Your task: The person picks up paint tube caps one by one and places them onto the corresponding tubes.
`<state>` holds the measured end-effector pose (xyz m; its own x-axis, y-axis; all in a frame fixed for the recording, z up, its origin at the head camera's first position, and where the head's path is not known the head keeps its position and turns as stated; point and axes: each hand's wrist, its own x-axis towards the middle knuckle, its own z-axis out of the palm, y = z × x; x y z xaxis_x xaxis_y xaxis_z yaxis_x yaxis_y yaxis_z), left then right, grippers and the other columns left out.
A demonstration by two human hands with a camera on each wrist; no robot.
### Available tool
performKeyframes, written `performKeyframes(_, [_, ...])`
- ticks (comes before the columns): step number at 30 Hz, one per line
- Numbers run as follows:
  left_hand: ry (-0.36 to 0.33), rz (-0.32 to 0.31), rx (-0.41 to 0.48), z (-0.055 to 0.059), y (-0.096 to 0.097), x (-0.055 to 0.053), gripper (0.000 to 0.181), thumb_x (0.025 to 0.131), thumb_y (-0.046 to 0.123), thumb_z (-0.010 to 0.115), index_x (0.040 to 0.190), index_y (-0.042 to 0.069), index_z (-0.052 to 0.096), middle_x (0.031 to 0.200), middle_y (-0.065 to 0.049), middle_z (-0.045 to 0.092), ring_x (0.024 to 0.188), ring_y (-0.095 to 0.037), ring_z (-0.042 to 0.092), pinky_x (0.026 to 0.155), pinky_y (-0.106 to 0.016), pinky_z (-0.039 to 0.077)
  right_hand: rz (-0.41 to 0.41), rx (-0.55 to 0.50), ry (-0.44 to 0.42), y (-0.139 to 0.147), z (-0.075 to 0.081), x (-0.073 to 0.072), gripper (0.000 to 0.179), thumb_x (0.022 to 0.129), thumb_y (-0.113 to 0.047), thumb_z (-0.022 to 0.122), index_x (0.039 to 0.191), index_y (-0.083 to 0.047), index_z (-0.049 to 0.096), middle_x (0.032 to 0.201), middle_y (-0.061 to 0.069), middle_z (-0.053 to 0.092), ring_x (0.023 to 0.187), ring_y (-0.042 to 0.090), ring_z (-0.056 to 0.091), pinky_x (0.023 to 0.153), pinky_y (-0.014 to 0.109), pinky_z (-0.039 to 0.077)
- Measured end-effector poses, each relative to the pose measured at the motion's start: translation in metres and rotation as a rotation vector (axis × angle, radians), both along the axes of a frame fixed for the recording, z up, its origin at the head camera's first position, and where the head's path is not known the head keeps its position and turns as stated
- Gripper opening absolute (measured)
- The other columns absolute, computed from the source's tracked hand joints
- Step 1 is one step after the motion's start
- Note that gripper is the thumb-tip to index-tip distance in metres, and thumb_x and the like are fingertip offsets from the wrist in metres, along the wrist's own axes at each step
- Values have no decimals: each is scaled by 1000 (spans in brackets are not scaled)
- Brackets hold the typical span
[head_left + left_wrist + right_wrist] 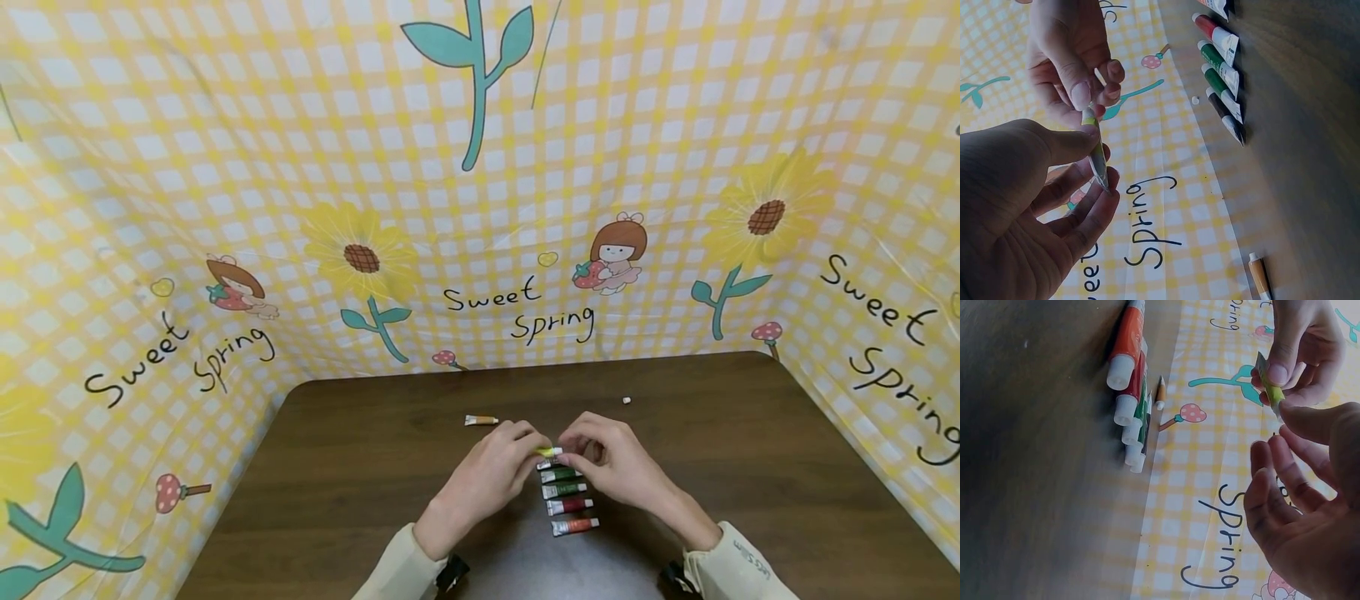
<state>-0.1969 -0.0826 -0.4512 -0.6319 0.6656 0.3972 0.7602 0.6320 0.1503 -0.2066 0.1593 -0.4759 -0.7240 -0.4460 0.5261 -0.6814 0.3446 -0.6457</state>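
Note:
My left hand (498, 462) pinches a small yellow paint tube (1270, 387) between thumb and fingers, held up above the table. At the tube's white cap (557, 451), the thumb and fingertip of my right hand (618, 462) pinch the end. The other right fingers are loosely bent. Below the hands lies a row of paint tubes: orange (575, 526), red (570, 506), green (564, 491), dark green (557, 476) and a black one (1222, 112), partly hidden by the hands in the head view.
An ochre paint tube (481, 420) lies apart, beyond my left hand. A small white piece, perhaps a cap (627, 400), sits on the brown table (360, 467) beyond my right hand. A yellow checked cloth (480, 217) hangs around the table's back and sides.

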Motion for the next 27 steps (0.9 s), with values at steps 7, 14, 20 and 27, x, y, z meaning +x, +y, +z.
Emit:
performKeyframes(7, [-4,3,5,1,0,0,14,104,17,72,117,17,76,113,4,71,96,-12,64,83,-23,57,17,-23,52,-1,-2,0,16,92,-4,83,100,-17,78,95,-5,70,72,4,62,55,23,52])
performKeyframes(14, [-11,3,3,1,0,1,14,104,18,71,118,17,76,114,4,71,98,-12,64,84,-23,57,5,-9,41,-1,-2,1,13,95,-6,81,99,-18,79,93,-8,70,73,4,62,56,24,52])
performKeyframes(20, [-5,-2,8,1,0,1,14,104,17,72,117,17,76,113,4,71,97,-12,65,84,-24,57,1,-4,35,-2,-2,1,10,97,-8,79,99,-18,80,91,-9,70,72,4,61,55,25,52])
performKeyframes(27, [1,-4,12,2,0,1,14,103,15,73,117,18,76,112,4,71,97,-12,65,83,-24,57,-3,6,6,-2,-2,0,4,99,-12,77,99,-13,80,90,-10,70,69,4,59,55,24,50])
